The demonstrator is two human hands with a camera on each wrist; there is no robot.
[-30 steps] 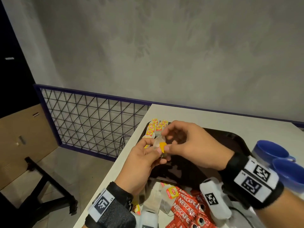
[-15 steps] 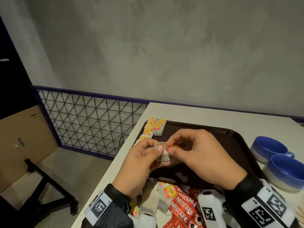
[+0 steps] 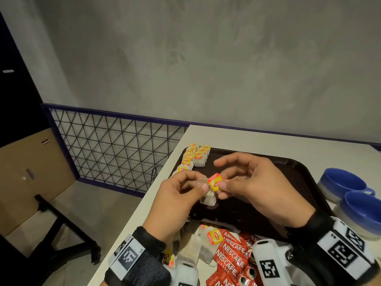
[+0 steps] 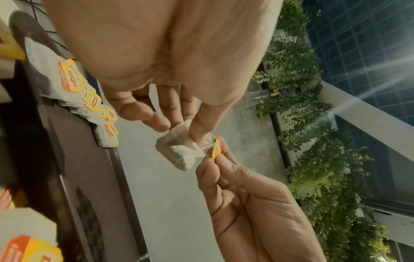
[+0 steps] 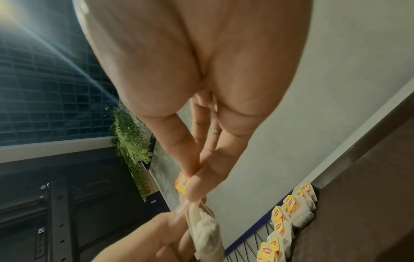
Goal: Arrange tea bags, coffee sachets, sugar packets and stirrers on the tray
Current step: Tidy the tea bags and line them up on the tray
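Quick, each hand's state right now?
Left hand: pinches the tea bag.
Right hand: pinches that bag's yellow tag.

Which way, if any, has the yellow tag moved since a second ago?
Yes: the yellow tag has moved slightly right, away from the tea bag row.

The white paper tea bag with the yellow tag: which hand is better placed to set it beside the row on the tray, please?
Left hand: it grips the white paper tea bag, nearest the tea-bag row.
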